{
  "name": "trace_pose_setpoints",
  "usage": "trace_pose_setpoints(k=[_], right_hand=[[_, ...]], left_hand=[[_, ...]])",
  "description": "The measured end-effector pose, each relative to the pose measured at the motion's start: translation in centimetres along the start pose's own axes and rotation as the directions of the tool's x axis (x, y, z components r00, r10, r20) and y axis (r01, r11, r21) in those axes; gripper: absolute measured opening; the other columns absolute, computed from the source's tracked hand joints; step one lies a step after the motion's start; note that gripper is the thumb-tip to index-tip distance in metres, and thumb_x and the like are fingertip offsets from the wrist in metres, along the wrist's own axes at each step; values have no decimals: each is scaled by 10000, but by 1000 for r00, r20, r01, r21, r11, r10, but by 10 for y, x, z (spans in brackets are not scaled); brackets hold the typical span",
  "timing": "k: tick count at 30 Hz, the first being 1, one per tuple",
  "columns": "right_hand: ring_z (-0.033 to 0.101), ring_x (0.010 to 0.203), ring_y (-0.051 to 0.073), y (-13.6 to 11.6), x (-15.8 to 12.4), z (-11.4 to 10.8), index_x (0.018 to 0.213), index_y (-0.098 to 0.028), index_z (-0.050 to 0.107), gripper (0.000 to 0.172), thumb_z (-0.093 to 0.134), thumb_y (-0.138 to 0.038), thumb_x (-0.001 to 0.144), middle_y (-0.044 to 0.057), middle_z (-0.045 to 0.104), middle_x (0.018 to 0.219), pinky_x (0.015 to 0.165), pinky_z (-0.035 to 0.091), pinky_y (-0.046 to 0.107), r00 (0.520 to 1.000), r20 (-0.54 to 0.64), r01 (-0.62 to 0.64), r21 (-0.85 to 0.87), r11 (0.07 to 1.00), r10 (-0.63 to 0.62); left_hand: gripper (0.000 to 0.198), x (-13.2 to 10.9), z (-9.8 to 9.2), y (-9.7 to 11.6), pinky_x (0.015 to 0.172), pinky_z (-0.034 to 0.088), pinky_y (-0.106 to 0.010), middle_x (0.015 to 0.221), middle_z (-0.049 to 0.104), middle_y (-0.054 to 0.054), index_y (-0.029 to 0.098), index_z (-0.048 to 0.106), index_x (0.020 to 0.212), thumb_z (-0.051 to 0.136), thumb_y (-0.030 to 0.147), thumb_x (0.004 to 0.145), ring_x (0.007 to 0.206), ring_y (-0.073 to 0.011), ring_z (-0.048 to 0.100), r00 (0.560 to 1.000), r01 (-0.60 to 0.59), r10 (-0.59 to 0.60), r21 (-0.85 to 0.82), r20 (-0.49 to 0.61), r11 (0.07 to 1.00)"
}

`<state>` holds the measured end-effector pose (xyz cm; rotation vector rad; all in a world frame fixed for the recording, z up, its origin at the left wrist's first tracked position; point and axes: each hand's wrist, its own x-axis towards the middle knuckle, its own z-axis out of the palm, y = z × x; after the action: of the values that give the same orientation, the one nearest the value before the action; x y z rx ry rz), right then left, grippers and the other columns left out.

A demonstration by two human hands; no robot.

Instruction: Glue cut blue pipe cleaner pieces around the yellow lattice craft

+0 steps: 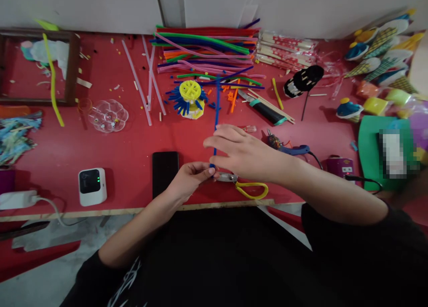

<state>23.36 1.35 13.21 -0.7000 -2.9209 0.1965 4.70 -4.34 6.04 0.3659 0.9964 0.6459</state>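
Observation:
A long blue pipe cleaner (217, 97) stretches away from me between both hands. My left hand (192, 178) pinches its lower end between thumb and fingertips, close to the table's front edge. Just above, my right hand (240, 151) has its fingers curled round the same stem; the fingertips are partly hidden. Under my right wrist lies a pair of yellow-handled scissors or cutters (252, 190), its metal head near my left fingertips. Beyond the hands stands a yellow disc-topped piece (190, 91) with blue pipe-cleaner bits sticking out around it.
A black phone (165, 171) and a white device (92, 186) lie to the left. Pipe cleaners (203, 46) are heaped at the back. A utility knife (267, 112), a glue gun (294, 149) and a purple box (340, 165) are on the right. A clear flower-shaped tray (109, 115) sits left.

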Motion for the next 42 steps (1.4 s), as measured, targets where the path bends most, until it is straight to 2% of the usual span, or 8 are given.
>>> trace_pose_setpoints(k=[5, 9, 15, 22, 31, 36, 39, 42], right_hand=[[644, 919, 250, -19, -7, 4, 1285, -112, 615, 394, 639, -312, 947, 133, 692, 982, 777, 536, 370, 960, 160, -244, 72, 967, 230], [716, 974, 238, -28, -10, 21, 1282, -97, 617, 406, 682, -278, 924, 147, 743, 1118, 807, 586, 330, 950, 215, -256, 130, 958, 225], [711, 1128, 242, -34, -17, 34, 1256, -85, 648, 303, 557, -182, 983, 163, 730, 1232, 935, 609, 360, 975, 47, -219, 52, 974, 217], [760, 1000, 261, -33, -20, 40, 1127, -1, 684, 264, 580, -172, 955, 182, 773, 1093, 862, 644, 354, 970, -179, -154, 55, 986, 162], [700, 1150, 218, -35, -25, 44, 1265, -51, 618, 321, 517, -204, 1001, 163, 733, 1224, 982, 589, 350, 965, -190, -164, 100, 981, 181], [709, 947, 232, -38, -61, 37, 1244, -97, 614, 391, 568, -380, 978, 142, 747, 1070, 834, 582, 355, 915, -15, -398, 132, 908, 403], [668, 789, 245, -43, -92, 42, 902, -132, 668, 113, 568, -184, 893, 115, 720, 866, 721, 526, 353, 807, 324, -499, -73, 863, 494], [649, 802, 253, -47, -111, 53, 886, -119, 652, 182, 535, -38, 772, 133, 706, 880, 725, 483, 344, 727, 400, -539, -172, 825, 558]], left_hand=[[305, 0, 1, 4, 705, 547, -221, 669, 745, 1, 161, 767, 679, 950, 364, 544, 649, -94, 663, 999, -34, 34, -10, -7, 999], [289, 1, 4, 5, 648, 518, -197, 626, 721, 10, 158, 754, 643, 963, 320, 525, 614, -81, 643, 999, -49, 48, -30, -7, 998], [304, 2, 7, 2, 700, 542, -236, 647, 734, -9, 153, 752, 673, 962, 311, 520, 634, -109, 674, 998, -53, 52, -86, -23, 995], [340, 1, 7, 1, 710, 563, -261, 637, 731, -11, 154, 747, 665, 974, 327, 479, 663, -140, 706, 999, -37, 36, -96, -12, 995], [322, 1, 6, -1, 726, 564, -258, 652, 750, -14, 166, 759, 660, 957, 373, 514, 663, -133, 698, 994, -106, 106, 12, -33, 994], [243, 0, -4, 3, 801, 568, -294, 758, 793, -38, 178, 793, 775, 891, 361, 647, 734, -146, 715, 982, -140, 152, 108, -112, 984], [207, 0, -10, 3, 807, 565, -294, 759, 795, -40, 175, 789, 784, 874, 329, 674, 740, -147, 717, 974, -149, 174, 163, -148, 975], [170, 0, -12, 4, 849, 573, -313, 753, 795, -41, 175, 778, 773, 850, 314, 707, 757, -161, 735, 965, -187, 228, 270, -131, 944]])
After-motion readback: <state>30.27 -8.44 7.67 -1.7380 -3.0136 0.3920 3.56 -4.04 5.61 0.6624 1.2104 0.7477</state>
